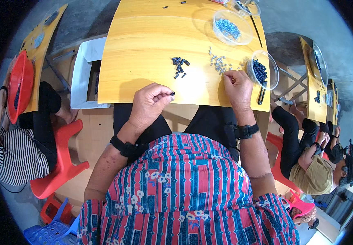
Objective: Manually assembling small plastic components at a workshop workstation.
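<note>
My left hand (150, 104) hovers at the table's near edge, thumb and forefinger closed on a small black cylindrical piece (172, 93). My right hand (239, 87) is at the near end of a scatter of small clear pieces (218, 62), fingers pinched together; whatever may be between its fingertips is hidden. Between the hands, a bit farther off, lies a loose pile of short black cylindrical pieces (178, 65). Just right of my right hand stands a clear round tub (273, 65) with many black pieces (260, 72) in it.
A second clear tub (248, 30) holds bluish clear pieces (228, 28) farther back. A dark pen-like tool (261, 96) lies by the table's right edge. An open white box (82, 69) adjoins the yellow table (144, 36) at left. Other people sit at tables on both sides.
</note>
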